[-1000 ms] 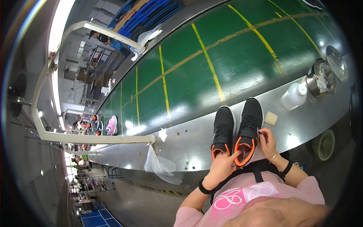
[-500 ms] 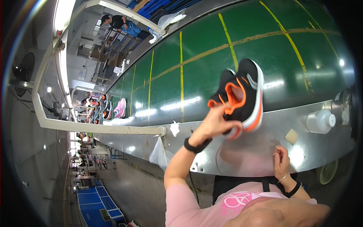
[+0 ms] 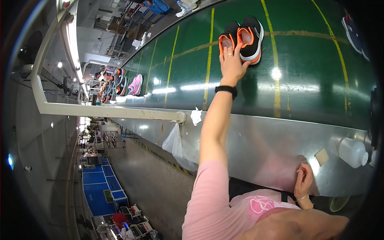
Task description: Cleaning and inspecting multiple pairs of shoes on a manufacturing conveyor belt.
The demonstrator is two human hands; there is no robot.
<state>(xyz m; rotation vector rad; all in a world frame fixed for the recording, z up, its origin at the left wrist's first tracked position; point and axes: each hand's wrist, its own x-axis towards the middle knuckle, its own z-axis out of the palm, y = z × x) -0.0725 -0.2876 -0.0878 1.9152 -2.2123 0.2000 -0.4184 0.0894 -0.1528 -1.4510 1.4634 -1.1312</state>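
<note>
A pair of black sneakers [image 3: 253, 32] with orange lining and white-and-orange soles is side by side over the green conveyor belt [image 3: 244, 92], toes pointing away from me. My left hand [image 3: 233, 67] reaches far out and grips both at the heels. Its fingers go to the opening of the left shoe and the thumb lies along the right one. By the near edge of the metal ledge [image 3: 256, 140], my right hand [image 3: 304, 180] has its fingers curled in, with nothing visible in them. A small beige block [image 3: 321, 157] lies just beyond it.
A white plastic bottle [image 3: 353, 152] stands at the ledge's right. A dark shoe [image 3: 354, 36] is on the belt at far right. Pink shoes [image 3: 135, 85] and several others sit far left. A pale metal frame [image 3: 112, 113] crosses the left side, with a plastic bag [image 3: 176, 146] hanging below.
My left hand has carried the sneakers from near the ledge out over the middle of the belt, and my arm is stretched. My right hand stays by the ledge. A dark shoe now shows at far right.
</note>
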